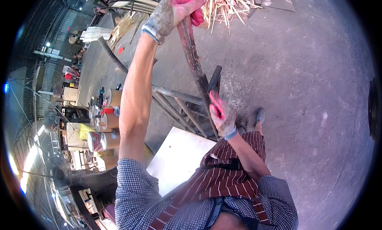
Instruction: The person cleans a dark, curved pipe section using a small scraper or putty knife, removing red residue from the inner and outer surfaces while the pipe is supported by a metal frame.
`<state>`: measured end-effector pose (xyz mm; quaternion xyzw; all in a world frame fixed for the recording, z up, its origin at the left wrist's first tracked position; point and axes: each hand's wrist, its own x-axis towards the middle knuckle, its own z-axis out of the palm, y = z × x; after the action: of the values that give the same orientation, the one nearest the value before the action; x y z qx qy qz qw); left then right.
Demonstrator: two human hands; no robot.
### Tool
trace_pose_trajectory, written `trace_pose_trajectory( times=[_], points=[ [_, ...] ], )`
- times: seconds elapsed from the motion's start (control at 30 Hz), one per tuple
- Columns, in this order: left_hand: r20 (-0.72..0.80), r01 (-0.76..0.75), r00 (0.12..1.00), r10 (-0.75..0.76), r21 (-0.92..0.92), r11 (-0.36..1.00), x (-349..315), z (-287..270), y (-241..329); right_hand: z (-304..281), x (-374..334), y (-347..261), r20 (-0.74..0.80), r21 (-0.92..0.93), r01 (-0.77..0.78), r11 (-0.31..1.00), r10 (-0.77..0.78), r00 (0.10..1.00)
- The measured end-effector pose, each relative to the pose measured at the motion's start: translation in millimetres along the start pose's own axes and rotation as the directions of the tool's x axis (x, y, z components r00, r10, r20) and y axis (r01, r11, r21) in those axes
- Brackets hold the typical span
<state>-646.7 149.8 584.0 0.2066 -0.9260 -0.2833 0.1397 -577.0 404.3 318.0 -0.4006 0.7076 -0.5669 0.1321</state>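
Note:
Both my hands wear dirty grey-white work gloves with pink palms and fingers. At the top of the view my left hand (173, 15), arm stretched out, is closed round the far end of a long, worn bar (192, 56) with reddish patches. My right hand (223, 115) is closed at the bar's near, darker part, close to my apron. Just beyond the right hand a short dark stub (215, 76) stands up beside the bar. Left of the bar is a frame of metal tubes (179, 95) with slanting rails. What the bar joins lower down is hidden.
A pale board (175, 154) lies before my apron. A curved pole (113, 54) sticks up beyond the frame. Thin wood strips (227, 7) are heaped on the concrete floor (310, 90) at the far side. Round tubs (109, 122) and boxes stand left. My shoe (260, 114) is right of the frame.

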Motion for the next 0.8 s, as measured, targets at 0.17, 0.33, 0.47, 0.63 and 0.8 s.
trace_pose_trajectory(
  times=[0.17, 0.33, 0.47, 0.63, 0.8],
  points=[
    [0.159, 0.164, 0.978, -0.134, -0.191, 0.968, 6, -5, 24, -12, 48, 1, -0.161, 0.005, 0.151, 0.988, -0.149, 0.976],
    [0.067, 0.073, 0.995, -0.068, -0.086, 0.994, 5, -10, 23, 8, -12, 22, -0.007, -0.070, 0.090, 0.993, -0.091, 0.996],
    [0.017, -0.035, 0.999, 0.035, -0.018, 0.999, -4, 1, 14, 31, 21, 39, -0.270, -0.139, 0.175, 0.975, -0.207, 0.940],
    [0.036, 0.064, 0.997, -0.062, -0.041, 0.997, -7, -4, 10, 33, -1, 58, 0.094, -0.065, -0.041, 0.997, 0.047, 0.994],
    [0.072, 0.045, 0.996, -0.044, -0.015, 0.999, -3, 0, 30, 70, 14, 84, -0.160, -0.042, 0.078, 0.996, -0.084, 0.983]
  ],
)
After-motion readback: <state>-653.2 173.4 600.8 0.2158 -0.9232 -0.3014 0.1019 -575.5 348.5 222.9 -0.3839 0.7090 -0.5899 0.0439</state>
